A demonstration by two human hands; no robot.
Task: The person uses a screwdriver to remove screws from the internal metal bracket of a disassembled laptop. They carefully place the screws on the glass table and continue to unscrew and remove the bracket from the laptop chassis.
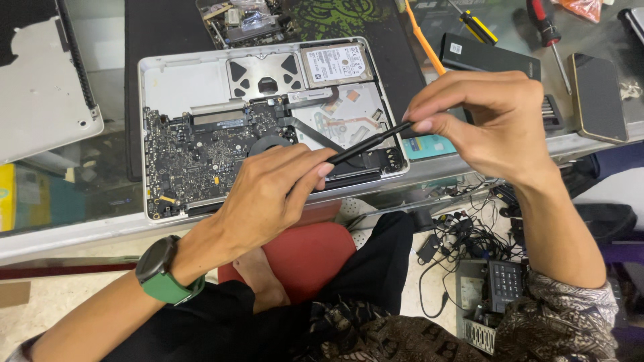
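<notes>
Now | both hands, left [268,194] and right [490,124], pinch slim black rod [369,142] | over opened silver laptop [201,74], matte circuit board [201,151]

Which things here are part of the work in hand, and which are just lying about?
In use:
- black slim tool, held between left hand and right hand
- opened laptop, base cover off

Lying about:
- removed grey cover
- two screwdrivers at the top right
- phone
- orange pry tool
- tangled cables on the floor
</notes>
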